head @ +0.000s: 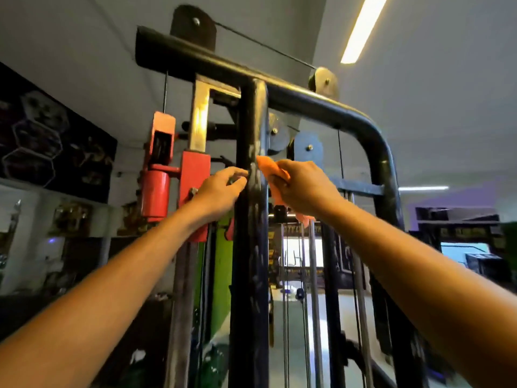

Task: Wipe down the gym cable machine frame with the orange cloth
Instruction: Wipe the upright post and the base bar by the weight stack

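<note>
The orange cloth [275,175] is bunched up in the person's right hand [303,186], fingers curled round it, with one corner poking out toward the black upright post [251,219] of the cable machine and a tail hanging below the wrist. The cloth's tip sits right at the post's right edge, about touching it, though the blur makes contact hard to call.

The left hand [221,189] is up on the other side of the same post, fingers bent and fingertips at its left edge. It seems to rest on or lightly grip the post, but I can't tell how firmly.

Both arms reach up and forward. Above the hands the post joins the curved black top bar [321,103]. A red bracket [194,175] sits just left of the left hand, and pulleys [307,148] hang just behind the cloth.
</note>
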`<state>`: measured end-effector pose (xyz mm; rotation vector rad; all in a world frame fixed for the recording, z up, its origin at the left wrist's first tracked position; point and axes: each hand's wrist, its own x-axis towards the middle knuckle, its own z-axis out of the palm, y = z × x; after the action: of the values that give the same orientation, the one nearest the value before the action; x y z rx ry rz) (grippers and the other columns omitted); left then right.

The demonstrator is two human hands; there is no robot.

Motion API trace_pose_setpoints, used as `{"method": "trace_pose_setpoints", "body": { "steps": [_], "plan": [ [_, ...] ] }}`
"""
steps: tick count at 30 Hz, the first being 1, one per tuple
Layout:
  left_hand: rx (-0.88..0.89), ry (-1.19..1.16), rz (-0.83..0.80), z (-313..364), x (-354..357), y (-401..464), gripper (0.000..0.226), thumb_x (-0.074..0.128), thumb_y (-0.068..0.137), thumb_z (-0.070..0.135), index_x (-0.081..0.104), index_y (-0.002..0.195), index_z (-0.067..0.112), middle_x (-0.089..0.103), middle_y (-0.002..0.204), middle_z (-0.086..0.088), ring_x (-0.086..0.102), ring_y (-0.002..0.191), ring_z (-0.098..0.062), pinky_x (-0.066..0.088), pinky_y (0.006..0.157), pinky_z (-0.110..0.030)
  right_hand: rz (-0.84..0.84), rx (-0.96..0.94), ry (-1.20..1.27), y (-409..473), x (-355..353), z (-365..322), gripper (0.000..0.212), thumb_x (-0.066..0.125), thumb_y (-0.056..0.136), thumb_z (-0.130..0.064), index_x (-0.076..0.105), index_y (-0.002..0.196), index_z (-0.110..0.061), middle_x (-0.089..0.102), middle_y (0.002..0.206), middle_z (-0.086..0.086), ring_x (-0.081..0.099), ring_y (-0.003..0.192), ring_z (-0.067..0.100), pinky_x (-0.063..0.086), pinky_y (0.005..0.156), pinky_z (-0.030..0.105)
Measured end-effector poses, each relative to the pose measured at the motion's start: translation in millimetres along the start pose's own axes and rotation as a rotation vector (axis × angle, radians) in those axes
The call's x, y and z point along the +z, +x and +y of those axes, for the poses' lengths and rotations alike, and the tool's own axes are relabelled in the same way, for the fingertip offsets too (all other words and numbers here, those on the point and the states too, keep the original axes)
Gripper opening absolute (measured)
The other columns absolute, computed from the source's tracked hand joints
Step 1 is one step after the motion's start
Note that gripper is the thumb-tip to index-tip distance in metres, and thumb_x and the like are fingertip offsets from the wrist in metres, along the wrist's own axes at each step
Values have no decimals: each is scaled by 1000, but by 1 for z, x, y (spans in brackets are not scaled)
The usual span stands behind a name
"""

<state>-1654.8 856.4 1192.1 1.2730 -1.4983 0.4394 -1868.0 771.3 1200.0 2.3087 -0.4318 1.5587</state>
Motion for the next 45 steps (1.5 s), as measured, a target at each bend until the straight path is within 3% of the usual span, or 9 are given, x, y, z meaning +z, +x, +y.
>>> {"method": "trace_pose_setpoints", "body": {
  "steps": [4, 8, 11, 14, 16, 22, 29, 36, 45],
  "plan": [
    [-57, -207, 43, 20, -10, 64, 12, 56, 112, 32, 63, 119, 27, 66, 115, 6, 63, 120, -19, 47, 83, -30, 42, -20, -104, 53, 6, 7, 26, 55, 111, -41, 69, 114, -20, 75, 98, 7, 72, 89, 30, 62, 82, 52],
    [-88, -281, 8, 37, -21, 86, 44, 34, 115, 52, 67, 106, 25, 66, 116, 6, 66, 109, -1, 46, 98, -36, 151, -47, -114, 96, 18, 15, 41, 64, 108, -33, 53, 147, -27, 73, 119, 14, 71, 105, 36, 56, 81, 46],
    [-147, -340, -3, 43, -28, 92, 78, 21, 110, 68, 50, 155, 12, 54, 155, -5, 50, 144, -20, 31, 125, -54, 192, -8, -47, 106, 45, 18, 44, 57, 110, -36, 51, 153, -28, 62, 143, 15, 58, 134, 41, 52, 107, 57],
    [-147, -390, 57, 43, -36, 100, 90, 18, 107, 74, 36, 165, 8, 37, 170, -15, 38, 156, -32, 25, 128, -60, 104, 46, 1, 84, 101, 8, 72, 26, 112, -62, 3, 174, -34, -13, 182, 5, -22, 166, 34, -29, 122, 66],
    [-150, -401, 72, 38, -37, 106, 92, 19, 105, 76, 38, 164, 8, 38, 169, -16, 39, 155, -33, 27, 127, -62, 174, 54, 25, 67, 130, 0, 79, 16, 110, -70, -23, 169, -35, -44, 170, -2, -46, 155, 24, -42, 113, 59],
    [-158, -308, 7, 32, -34, 124, 95, 16, 103, 81, 47, 159, 10, 53, 160, -11, 48, 148, -31, 30, 126, -62, 251, -44, 178, 120, 125, 27, 64, 15, 115, -51, -5, 174, -35, -24, 179, 0, -29, 163, 18, -13, 135, 51],
    [-182, -407, 5, 23, -38, 141, 109, 19, 92, 94, 49, 157, 11, 60, 152, -13, 54, 143, -32, 33, 124, -62, 271, -4, 294, 59, 135, 10, 60, 26, 118, -47, -1, 171, -47, -15, 180, -12, -18, 164, 6, -18, 128, 29],
    [-200, -466, -45, 18, -53, 150, 117, 23, 83, 101, 56, 152, 13, 68, 143, -14, 59, 139, -34, 35, 123, -61, 222, -87, 212, 138, 107, 22, 63, 26, 117, -49, 5, 174, -35, -19, 181, -2, -22, 166, 22, -14, 135, 48],
    [-195, -541, -145, 12, -58, 146, 123, 19, 79, 105, 53, 155, 14, 68, 143, -15, 61, 137, -36, 37, 121, -64, 262, -37, 192, 116, 118, 16, 64, 30, 116, -53, 5, 174, -40, -12, 182, -7, -13, 167, 20, -11, 129, 41]
  ]
}}
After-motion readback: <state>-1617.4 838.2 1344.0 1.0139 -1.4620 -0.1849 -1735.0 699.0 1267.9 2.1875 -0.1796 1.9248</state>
